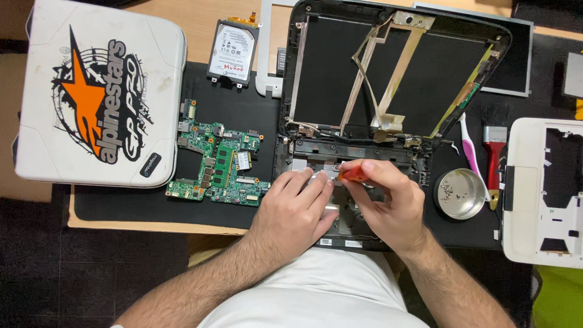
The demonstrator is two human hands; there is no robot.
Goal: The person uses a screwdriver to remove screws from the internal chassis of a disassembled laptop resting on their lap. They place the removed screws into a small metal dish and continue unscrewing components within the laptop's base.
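Note:
A gutted black laptop chassis (316, 73) lies open in front of me, its lid shell showing flat ribbon cables and foil. My right hand (392, 206) is closed around an orange-handled screwdriver (353, 174), the tip hidden over the base near the hinge. My left hand (297, 203) rests flat on the laptop base beside it, fingers pressing on a silver metal part (316, 173).
A green motherboard (218, 167) lies left of the chassis on a black mat. A hard drive (232, 51) sits behind it; a white laptop cover with a star sticker (97, 91) far left. A round metal dish with screws (460, 193), a pink toothbrush (469, 146), a red-handled brush (494, 155) and a white plastic frame (543, 188) are on the right.

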